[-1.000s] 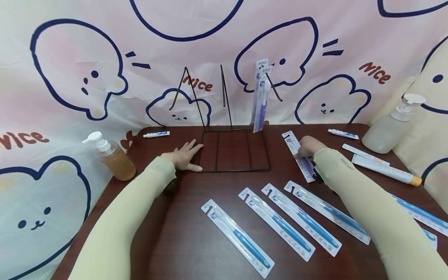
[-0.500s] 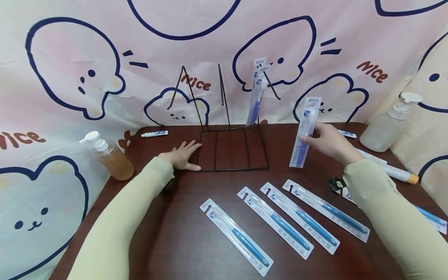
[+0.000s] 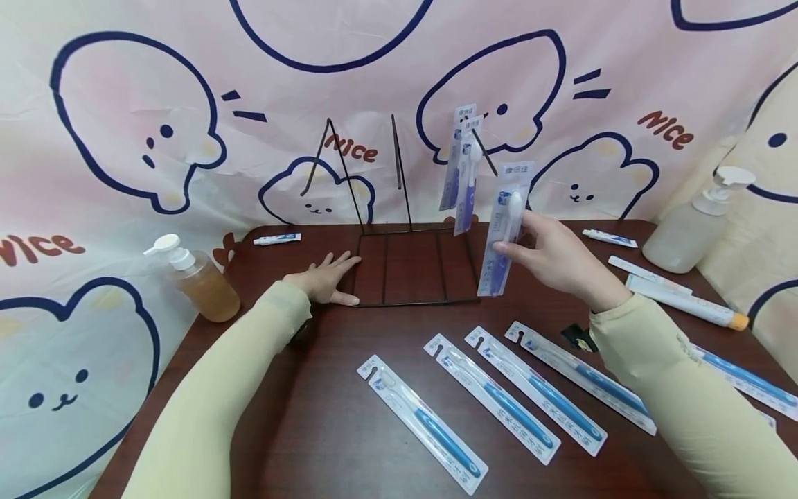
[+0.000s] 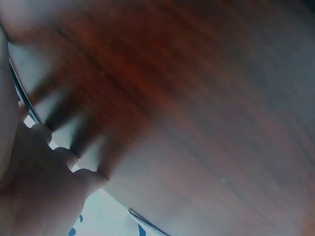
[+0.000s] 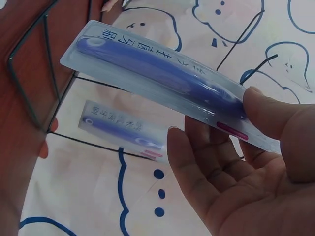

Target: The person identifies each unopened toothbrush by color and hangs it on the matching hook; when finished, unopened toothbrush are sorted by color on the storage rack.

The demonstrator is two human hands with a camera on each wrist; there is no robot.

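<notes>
My right hand point(image 3: 557, 253) pinches a packaged purple toothbrush point(image 3: 503, 229) between thumb and fingers, raised off the table and nearly upright. In the right wrist view the purple handle point(image 5: 162, 69) shows through the clear pack, with the thumb on top. Spread flat, my left hand point(image 3: 324, 278) rests on the table at the left edge of a black wire rack point(image 3: 424, 302). Two packaged purple toothbrushes point(image 3: 469, 177) hang from the rack's right hook, just left of the held one. The left wrist view shows the left hand's fingers point(image 4: 88, 182) on the wood.
Several packaged blue toothbrushes point(image 3: 424, 424) lie on the front and right of the table. Pump bottles stand at the left point(image 3: 202, 281) and right point(image 3: 686, 235). Toothpaste tubes lie at the back left point(image 3: 277, 239), back right point(image 3: 609, 238) and right side point(image 3: 686, 302).
My right hand has picked the packaged purple toothbrush up off the table, turned it upright and carried it left toward the rack. The hanging packs sway slightly. My left hand stays put.
</notes>
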